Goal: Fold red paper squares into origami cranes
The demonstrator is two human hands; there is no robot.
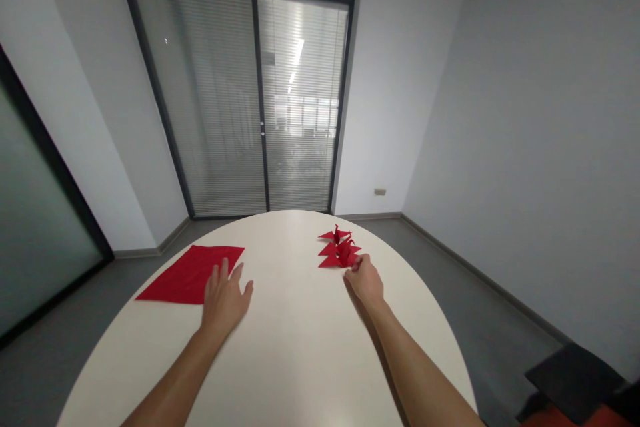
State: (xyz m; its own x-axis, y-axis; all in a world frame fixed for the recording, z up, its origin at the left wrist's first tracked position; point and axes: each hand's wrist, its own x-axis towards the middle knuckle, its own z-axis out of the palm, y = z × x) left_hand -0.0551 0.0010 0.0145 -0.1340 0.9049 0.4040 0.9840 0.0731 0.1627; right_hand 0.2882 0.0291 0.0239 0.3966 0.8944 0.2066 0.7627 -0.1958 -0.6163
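My left hand is spread with its fingers apart, over the right edge of a flat red paper sheet. Whether its fingertips press on the sheet I cannot tell. On the right half of the table, folded red paper cranes stand in a short row going away from me, the far one with pointed wings out to the sides. My right hand has its fingers pinched at the right side of the nearest paper crane, and its fingertips partly hide that wing.
The round cream table fills the lower middle. Beyond it stand a glass partition with blinds and white walls, with a wall socket low down. At the lower right is a dark chair-like shape with something orange beside it.
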